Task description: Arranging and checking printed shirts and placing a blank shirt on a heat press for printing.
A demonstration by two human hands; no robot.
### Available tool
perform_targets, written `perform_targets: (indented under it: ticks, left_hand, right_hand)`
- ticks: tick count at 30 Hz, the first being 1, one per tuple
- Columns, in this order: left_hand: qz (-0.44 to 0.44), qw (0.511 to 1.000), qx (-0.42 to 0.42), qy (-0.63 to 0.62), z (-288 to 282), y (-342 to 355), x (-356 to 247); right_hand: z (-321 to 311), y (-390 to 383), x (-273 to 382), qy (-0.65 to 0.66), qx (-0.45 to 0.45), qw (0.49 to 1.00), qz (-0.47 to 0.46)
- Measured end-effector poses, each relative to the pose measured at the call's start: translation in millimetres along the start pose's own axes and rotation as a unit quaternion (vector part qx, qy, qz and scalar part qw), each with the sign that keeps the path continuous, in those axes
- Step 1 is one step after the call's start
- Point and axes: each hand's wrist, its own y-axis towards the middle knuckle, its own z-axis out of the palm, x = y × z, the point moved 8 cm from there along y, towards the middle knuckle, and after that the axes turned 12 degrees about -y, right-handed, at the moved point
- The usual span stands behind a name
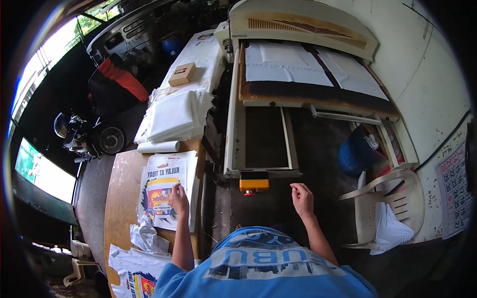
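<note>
My left hand (177,197) is over a stack of printed sheets (158,204) on the wooden table (120,191), its fingers curled; whether they pinch anything is hidden. My right hand (302,201) is in the air right of a yellow control box with a red button (254,185), its fingers loosely curled with nothing visible in them. Crumpled white material (148,239) and a printed white T-shirt (130,268) lie near my left forearm. Ahead, the heat press (318,103) holds white fabric (282,63) on its dark-edged platen.
Stacked white fabric (166,115) and a cardboard box (182,74) are on the far table. A motorcycle (109,139) stands left. At right are a blue drum (350,152), a plastic chair (408,207) with white cloth (390,228), and a wall calendar (452,191).
</note>
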Motion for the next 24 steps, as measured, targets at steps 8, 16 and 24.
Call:
perform_targets:
  ticks: [8,16,24]
  left_hand:
    - [0.167,0.983,0.025,-0.069,100.6,25.0,-198.3]
    - [0.167,0.985,0.037,-0.026,184.7,50.0,-308.6]
    - [0.107,0.976,0.094,0.166,264.0,73.9,-290.2]
  right_hand:
    - [-104.6,-60.1,-114.8,-0.037,-0.072,0.993,0.089]
    - [-205.4,-202.5,-272.3,-0.054,-0.113,0.931,0.342]
    - [-238.2,-268.3,-269.7,-0.196,-0.104,0.926,0.307]
